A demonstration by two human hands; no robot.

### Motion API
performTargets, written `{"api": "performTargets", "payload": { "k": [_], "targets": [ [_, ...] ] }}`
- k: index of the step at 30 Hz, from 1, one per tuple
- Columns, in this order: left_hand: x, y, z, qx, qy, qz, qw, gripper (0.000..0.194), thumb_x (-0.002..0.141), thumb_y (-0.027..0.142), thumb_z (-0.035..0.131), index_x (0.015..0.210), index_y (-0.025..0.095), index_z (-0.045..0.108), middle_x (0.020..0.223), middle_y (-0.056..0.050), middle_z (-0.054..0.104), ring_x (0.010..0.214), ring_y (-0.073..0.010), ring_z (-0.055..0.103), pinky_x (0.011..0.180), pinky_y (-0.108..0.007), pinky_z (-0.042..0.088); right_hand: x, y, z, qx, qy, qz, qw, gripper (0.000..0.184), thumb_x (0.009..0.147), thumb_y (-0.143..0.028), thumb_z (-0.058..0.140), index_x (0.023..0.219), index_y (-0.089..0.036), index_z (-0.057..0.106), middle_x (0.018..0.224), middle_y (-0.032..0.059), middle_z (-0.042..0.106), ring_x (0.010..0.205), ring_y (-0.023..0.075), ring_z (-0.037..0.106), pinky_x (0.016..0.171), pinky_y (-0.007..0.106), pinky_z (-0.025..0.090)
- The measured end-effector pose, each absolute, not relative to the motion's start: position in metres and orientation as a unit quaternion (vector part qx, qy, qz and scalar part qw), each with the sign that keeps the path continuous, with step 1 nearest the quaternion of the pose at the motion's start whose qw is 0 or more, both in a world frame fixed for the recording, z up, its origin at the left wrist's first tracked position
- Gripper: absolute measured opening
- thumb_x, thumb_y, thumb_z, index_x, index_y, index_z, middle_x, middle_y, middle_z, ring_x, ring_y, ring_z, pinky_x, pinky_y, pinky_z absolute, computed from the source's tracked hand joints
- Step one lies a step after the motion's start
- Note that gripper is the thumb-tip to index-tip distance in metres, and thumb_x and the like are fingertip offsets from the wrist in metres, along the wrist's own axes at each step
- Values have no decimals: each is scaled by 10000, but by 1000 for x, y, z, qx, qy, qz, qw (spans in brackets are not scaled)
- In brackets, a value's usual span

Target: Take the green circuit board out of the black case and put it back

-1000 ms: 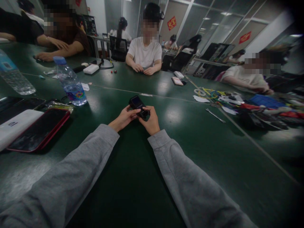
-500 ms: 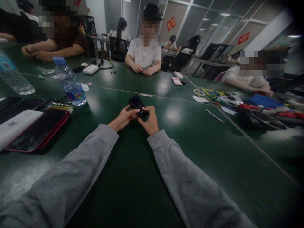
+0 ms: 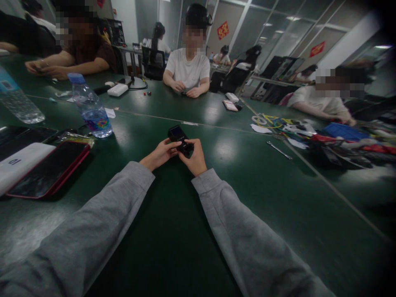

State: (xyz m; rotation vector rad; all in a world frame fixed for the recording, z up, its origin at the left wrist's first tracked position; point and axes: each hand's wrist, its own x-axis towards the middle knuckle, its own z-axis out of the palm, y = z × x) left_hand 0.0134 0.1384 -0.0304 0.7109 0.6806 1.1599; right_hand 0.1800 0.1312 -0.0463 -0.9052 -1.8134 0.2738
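A small black handheld device (image 3: pixel 177 133) with a dark bluish screen at its far end is held just above the green table, tilted away from me. My left hand (image 3: pixel 161 154) grips its left side, thumb lying across the front below the screen. On the opposite side my right hand (image 3: pixel 196 157) is closed around the near end, thumb and forefinger on the front face. The fingers beneath the device are partly hidden. What the small marks on its front are, I cannot make out.
To my left stand a blue-capped bottle (image 3: pixel 92 108) and another bottle (image 3: pixel 20 99), near a red-edged phone (image 3: pixel 51 168) and a white power bank (image 3: pixel 23 164). A wrench (image 3: pixel 279 150) lies at right, before a pile of cables (image 3: pixel 278 123) and a blue tray (image 3: pixel 345 131). People sit opposite.
My thumbs have shifted very slightly on the device, which stays in the same place. Across the table, the seated people's heads and hands have moved a little.
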Motion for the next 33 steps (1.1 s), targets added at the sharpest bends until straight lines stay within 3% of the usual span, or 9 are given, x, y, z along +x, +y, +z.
{"api": "performTargets", "payload": {
  "k": [6, 14, 26, 33],
  "targets": [
    [12, 139, -33, 328, 300, 518, 731, 426, 734, 175, 842, 1105, 178, 635, 971, -35, 722, 801, -147, 694, 742, -280, 502, 180, 132, -48, -375, -757, 93, 526, 442, 771, -193, 688, 1159, -246, 483, 1093, 68, 563, 1040, 252, 608, 913, 457, 543],
    [13, 139, -28, 289, 321, 512, 742, 336, 876, 465, 720, 1003, 162, 649, 885, -58, 668, 792, -170, 660, 822, -330, 510, 180, 130, -46, -377, -766, 69, 515, 438, 783, -201, 685, 1171, -240, 487, 1117, 86, 566, 1056, 275, 609, 918, 482, 548],
    [14, 139, -25, 259, 316, 496, 766, 294, 937, 464, 639, 998, 176, 626, 864, -53, 709, 766, -169, 681, 767, -307, 510, 180, 128, -44, -402, -776, 82, 478, 430, 804, -181, 676, 1188, -241, 491, 1155, 95, 577, 1118, 281, 607, 977, 502, 539],
    [13, 139, -26, 263, 302, 496, 771, 274, 937, 443, 644, 1020, 183, 634, 876, -48, 713, 792, -178, 679, 791, -324, 500, 180, 129, -44, -408, -781, 85, 464, 527, 801, -172, 664, 1280, -222, 449, 1237, 129, 573, 1195, 297, 595, 1050, 528, 516]
  ]
}}
